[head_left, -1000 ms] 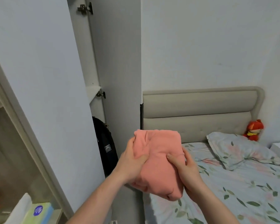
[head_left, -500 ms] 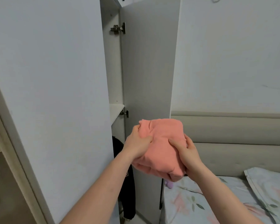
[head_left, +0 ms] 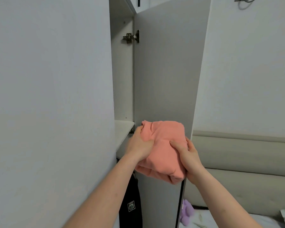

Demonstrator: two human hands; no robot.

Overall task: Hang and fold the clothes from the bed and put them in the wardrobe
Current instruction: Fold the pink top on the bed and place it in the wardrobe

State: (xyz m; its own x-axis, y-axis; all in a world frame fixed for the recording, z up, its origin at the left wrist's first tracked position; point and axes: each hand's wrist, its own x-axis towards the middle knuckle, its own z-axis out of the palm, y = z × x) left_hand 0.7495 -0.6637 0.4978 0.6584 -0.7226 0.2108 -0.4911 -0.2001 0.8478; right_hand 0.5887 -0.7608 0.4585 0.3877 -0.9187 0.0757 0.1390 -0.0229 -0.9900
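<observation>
Left hand: gripped the folded pink garment, thumb on top.
Right hand: gripped its right side.
Garment: held just right of the wardrobe shelf.
Black bag's label: unreadable.

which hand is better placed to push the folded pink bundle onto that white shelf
Left, probably. The left hand grips the folded pink garment on the side nearest the white shelf, almost at its edge. The right hand holds the far side, beside the open door.
</observation>
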